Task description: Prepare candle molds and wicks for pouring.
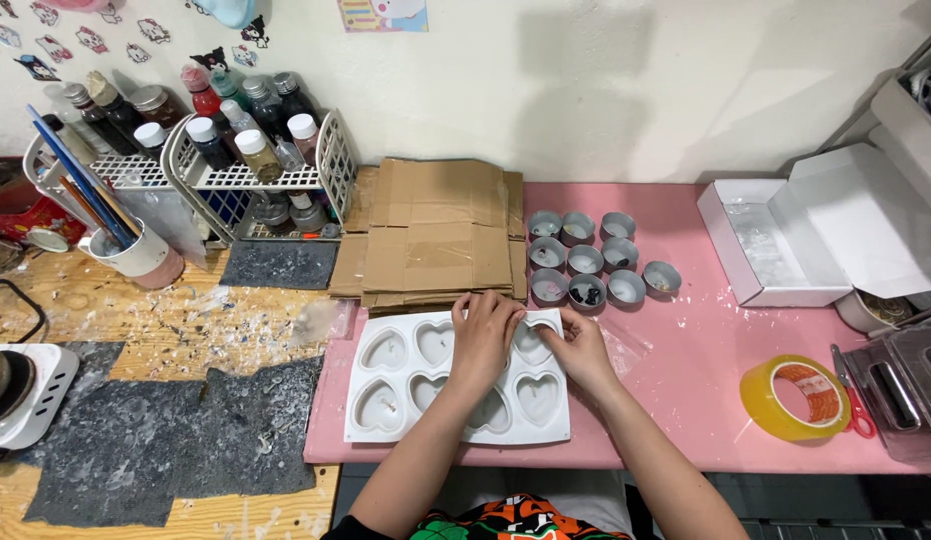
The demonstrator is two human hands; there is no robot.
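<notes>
Head view: your left hand (482, 338) and right hand (575, 350) pinch the heart mould (385, 385) at its 1 o'clock corner, fingers closed on the rim. Most wax hearts remain seated; unmoulding looks barely begun.

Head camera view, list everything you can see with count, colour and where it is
white silicone heart mould: one, six cavities, front of pink table
pink table: one, right half of view
flattened brown cardboard: one stack, behind mould
small round metal cups: ten, grey, right of cardboard
open white cardboard box: one, far right
yellow tape roll: one, right front
white wire rack of bottles: one, back left
white cup of brushes: one, left
dark grey mats: several, wooden bench at left
left hand: resting on mould's upper middle
right hand: gripping mould's upper right corner
</notes>
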